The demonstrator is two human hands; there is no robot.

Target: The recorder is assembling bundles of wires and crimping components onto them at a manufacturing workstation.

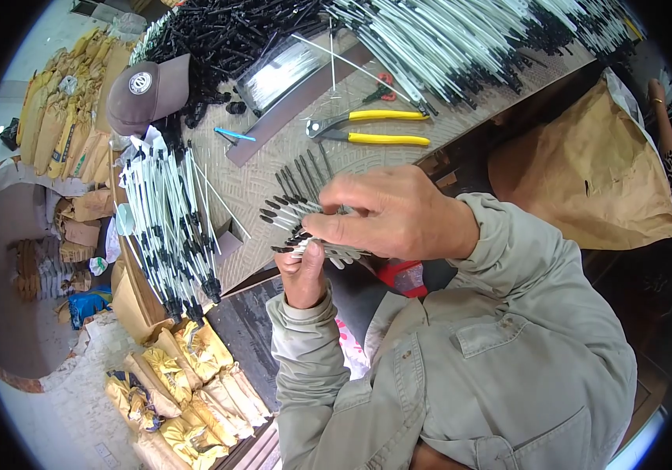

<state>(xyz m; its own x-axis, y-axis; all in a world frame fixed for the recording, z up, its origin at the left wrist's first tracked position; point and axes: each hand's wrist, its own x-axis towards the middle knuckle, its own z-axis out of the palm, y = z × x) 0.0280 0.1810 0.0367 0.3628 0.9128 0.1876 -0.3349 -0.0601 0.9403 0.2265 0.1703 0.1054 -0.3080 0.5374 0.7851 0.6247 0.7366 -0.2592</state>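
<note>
Close to the table's front edge, my left hand (303, 276) is wrapped round the lower part of a fanned bundle of thin pale rods (285, 210) with black tips. My right hand (402, 211) lies over the bundle from the right, its thumb and curled fingers closed on the rods; the exact spot they pinch is partly hidden. Several dark rod ends (305, 172) stick out above the fingers. Beyond the hands lie cutting pliers (383, 128) with yellow handles.
A pile of white rods with black ends (168, 223) overhangs the table's left side. Larger heaps of white rods (446, 47) and black parts (226, 35) cover the back. A cap (144, 94), red-handled scissors (383, 88) and a metal strip (297, 102) lie there too. Brown paper (587, 164) hangs right.
</note>
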